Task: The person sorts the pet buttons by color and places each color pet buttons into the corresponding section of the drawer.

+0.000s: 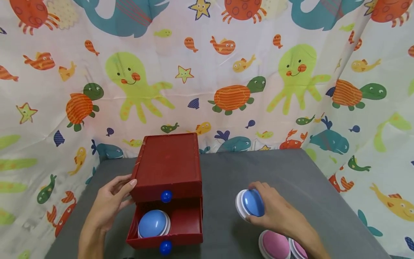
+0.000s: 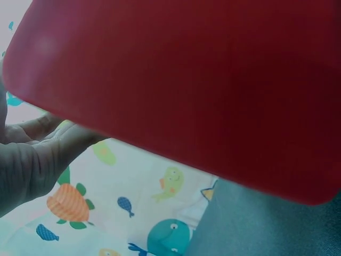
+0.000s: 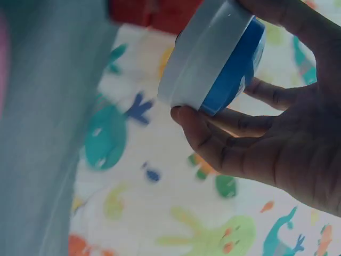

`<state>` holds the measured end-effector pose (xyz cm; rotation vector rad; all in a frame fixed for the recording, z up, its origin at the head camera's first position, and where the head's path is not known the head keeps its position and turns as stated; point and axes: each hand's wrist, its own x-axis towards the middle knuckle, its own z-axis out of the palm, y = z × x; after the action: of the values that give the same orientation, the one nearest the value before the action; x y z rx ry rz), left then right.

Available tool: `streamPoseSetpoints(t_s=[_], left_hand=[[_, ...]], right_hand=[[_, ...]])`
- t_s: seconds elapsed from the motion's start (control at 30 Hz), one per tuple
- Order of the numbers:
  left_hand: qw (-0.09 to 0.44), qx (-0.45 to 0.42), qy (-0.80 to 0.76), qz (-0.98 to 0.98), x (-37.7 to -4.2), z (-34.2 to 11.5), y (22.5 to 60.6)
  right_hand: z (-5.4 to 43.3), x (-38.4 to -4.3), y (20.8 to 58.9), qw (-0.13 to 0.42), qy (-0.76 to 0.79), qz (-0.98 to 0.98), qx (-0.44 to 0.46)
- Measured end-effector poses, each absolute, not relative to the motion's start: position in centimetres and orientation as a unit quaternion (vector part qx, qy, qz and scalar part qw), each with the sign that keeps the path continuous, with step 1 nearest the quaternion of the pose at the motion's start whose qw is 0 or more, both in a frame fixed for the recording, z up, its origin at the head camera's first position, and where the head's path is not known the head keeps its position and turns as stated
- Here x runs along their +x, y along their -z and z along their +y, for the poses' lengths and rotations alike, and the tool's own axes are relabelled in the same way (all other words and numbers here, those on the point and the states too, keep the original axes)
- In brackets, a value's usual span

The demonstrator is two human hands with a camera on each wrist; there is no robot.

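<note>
A red two-drawer box [image 1: 168, 162] stands left of centre on the table. Its lower drawer [image 1: 185, 219] is pulled out and holds a round blue push button [image 1: 152, 223] with a white base. My left hand [image 1: 111, 196] touches the box's left side near the front corner. In the left wrist view, a red panel [image 2: 176, 90] hides part of that hand. To the right, my right hand [image 1: 275, 207] grips another round blue-and-white push button [image 1: 253, 202] by its rim, above the table. The right wrist view shows fingertips on the button's white base [image 3: 200, 58].
Two pink push buttons with white bases, one nearer [image 1: 275, 244] and one [image 1: 298, 249] partly hidden by the right forearm, lie at the front right of the grey table [image 1: 258, 165]. A sea-animal printed curtain [image 1: 207, 54] hangs behind and at the sides. Blue knobs [image 1: 166, 196] project from both drawers.
</note>
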<state>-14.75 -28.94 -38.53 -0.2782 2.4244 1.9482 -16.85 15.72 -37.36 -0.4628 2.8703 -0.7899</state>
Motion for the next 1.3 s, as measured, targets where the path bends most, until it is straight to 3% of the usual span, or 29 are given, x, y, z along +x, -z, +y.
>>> streamPoseSetpoints(t_s=[0.2,0.53,0.67,0.97,1.1,1.3], left_hand=[[0.008,-0.086,-0.625,0.776,-14.7,-28.9,38.6],[0.009,-0.097,-0.624,0.776,-14.7,-28.9,38.5],[0.009,-0.1,-0.621,0.777,-14.7,-28.8,38.4],[0.004,-0.083,-0.624,0.777,-14.7,-28.8,38.4],[0.005,-0.085,-0.624,0.776,-14.6,-28.9,38.3],[0.004,-0.076,-0.622,0.779,-14.6,-28.9,38.2]], right_hand=[[12.5,-14.7,35.0,0.034,0.291,0.924,-0.246],[5.8,-13.6,33.5,0.059,0.303,0.881,-0.359],[3.8,-13.6,33.9,0.028,0.27,0.888,-0.371],[0.8,-13.2,35.7,-0.106,0.146,0.902,-0.393],[-0.1,-13.4,36.3,-0.099,0.113,0.908,-0.39],[-1.1,-13.8,36.6,-0.033,0.083,0.923,-0.374]])
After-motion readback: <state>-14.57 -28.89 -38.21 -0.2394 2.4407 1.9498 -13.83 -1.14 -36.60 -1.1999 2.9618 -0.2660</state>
